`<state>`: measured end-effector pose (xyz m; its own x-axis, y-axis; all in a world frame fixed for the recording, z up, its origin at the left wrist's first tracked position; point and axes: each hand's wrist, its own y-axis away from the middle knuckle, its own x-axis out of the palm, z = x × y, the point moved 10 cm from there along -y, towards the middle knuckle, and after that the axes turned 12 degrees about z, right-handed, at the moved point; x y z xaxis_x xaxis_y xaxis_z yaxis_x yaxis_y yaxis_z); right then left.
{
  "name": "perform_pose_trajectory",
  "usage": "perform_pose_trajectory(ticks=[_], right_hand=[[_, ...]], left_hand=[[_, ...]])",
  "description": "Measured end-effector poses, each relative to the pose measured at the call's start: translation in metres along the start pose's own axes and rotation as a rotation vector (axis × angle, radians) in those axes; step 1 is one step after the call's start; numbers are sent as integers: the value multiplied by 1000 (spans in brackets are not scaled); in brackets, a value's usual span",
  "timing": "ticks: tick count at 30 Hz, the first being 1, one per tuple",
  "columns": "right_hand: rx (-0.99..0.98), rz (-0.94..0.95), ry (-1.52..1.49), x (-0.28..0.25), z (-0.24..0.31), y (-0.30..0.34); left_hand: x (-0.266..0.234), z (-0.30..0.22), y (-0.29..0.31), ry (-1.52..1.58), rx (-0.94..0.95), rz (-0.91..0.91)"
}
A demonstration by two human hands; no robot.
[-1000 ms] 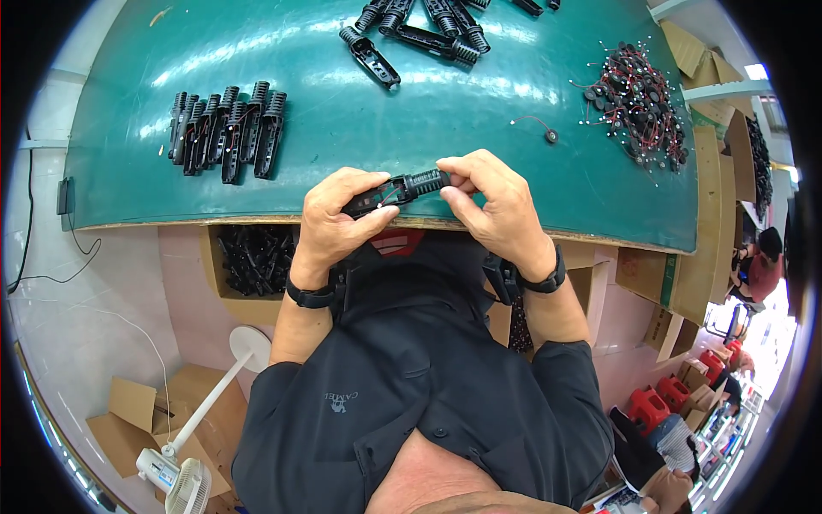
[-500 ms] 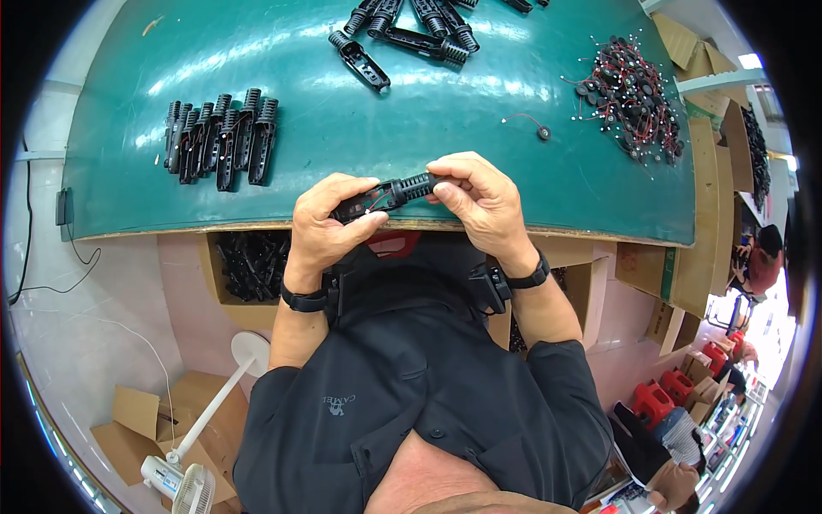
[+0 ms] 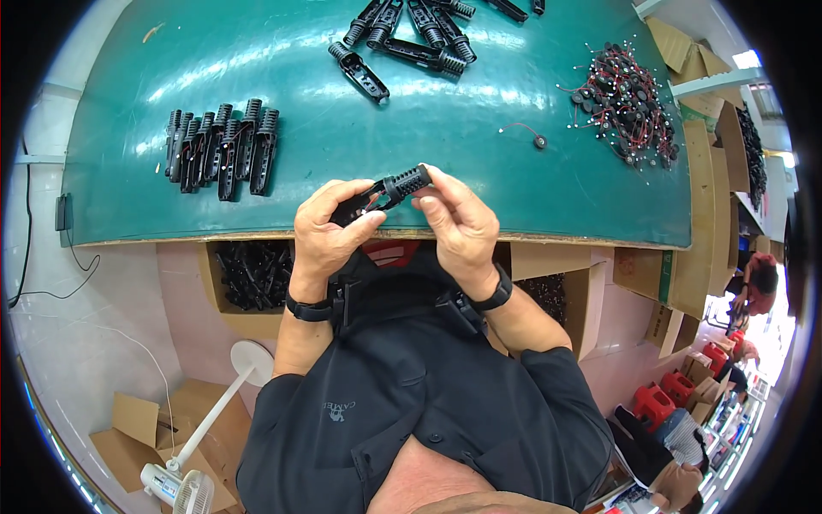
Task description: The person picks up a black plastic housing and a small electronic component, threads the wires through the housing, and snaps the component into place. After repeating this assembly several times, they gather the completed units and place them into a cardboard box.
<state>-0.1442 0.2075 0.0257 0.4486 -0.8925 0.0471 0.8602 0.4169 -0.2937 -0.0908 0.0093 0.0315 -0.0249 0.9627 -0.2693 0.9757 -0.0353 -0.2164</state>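
My left hand (image 3: 324, 224) is closed on one end of a black plastic housing (image 3: 391, 190) with a ribbed, tapered end. The housing is held tilted above the table's near edge, ribbed end up and to the right. A bit of its open hollow shows between my left thumb and fingers. At the ribbed tip, my right hand (image 3: 467, 233) has bent fingers against the end, the thumb just below it. To the right on the table lies a single round black part with a red wire (image 3: 539, 142).
Several similar housings (image 3: 227, 154) stand in a group at the left of the green table (image 3: 342, 137). More housings (image 3: 411, 43) lie at the far middle. A heap of wired round parts (image 3: 623, 103) is at the right. Cardboard boxes (image 3: 561, 265) of black parts sit under the table edge.
The housing's ribbed end has tilted further up. My right hand has shifted down and left, its thumb coming away from the housing's side. My left hand keeps its hold.
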Motion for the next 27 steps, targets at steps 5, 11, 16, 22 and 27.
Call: perform_pose_trajectory(ticks=[5,11,16,22,27], right_hand=[[-89,14,240,3,11,1],[-170,46,377,4,23,1],[-116,181,234,5,16,-12],[63,481,-60,34,-2,-37],[92,511,-72,39,-10,-31]], left_hand=[[-4,1,0,-14,11,-1],[-3,0,1,-10,14,15],[-1,-1,-2,5,27,47],[7,-7,-3,-49,58,134],[11,-8,-4,-75,86,159]])
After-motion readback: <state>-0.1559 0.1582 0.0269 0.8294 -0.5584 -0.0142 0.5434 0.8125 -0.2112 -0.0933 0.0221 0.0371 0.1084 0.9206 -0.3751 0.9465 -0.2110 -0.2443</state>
